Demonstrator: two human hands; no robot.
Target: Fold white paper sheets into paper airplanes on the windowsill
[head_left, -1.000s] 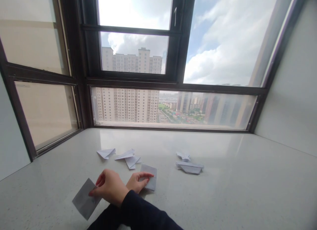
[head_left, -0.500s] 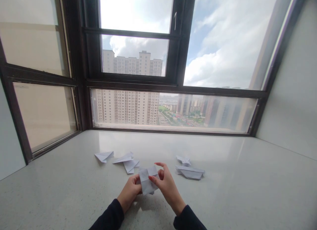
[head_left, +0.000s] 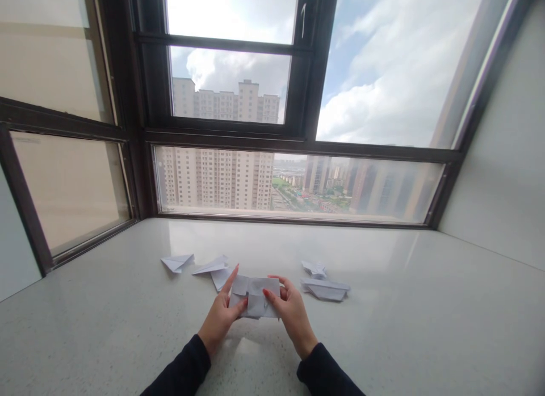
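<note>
A folded sheet of white paper (head_left: 256,298) is held between my two hands, a little above the pale stone sill. It shows several square flaps and creases, with its long side lying left to right. My left hand (head_left: 220,315) grips the left end, thumb on the front face and index finger stretched up past the top edge. On the right end, my right hand (head_left: 290,312) pinches the paper with its thumb in front and its other fingers along the top and behind. The backs of the flaps are hidden.
Folded paper planes (head_left: 177,263) and another plane (head_left: 212,265) lie left of my hands, with a partly covered folded piece (head_left: 220,278) beside them. At right lie a paper boat (head_left: 326,289) and a smaller folded piece (head_left: 314,269). Dark-framed windows (head_left: 293,220) border the sill (head_left: 404,316).
The folded paper has turned from upright to lengthwise across. My left hand has shifted its hold, with the thumb now in front and the index finger raised. The view has tilted slightly.
</note>
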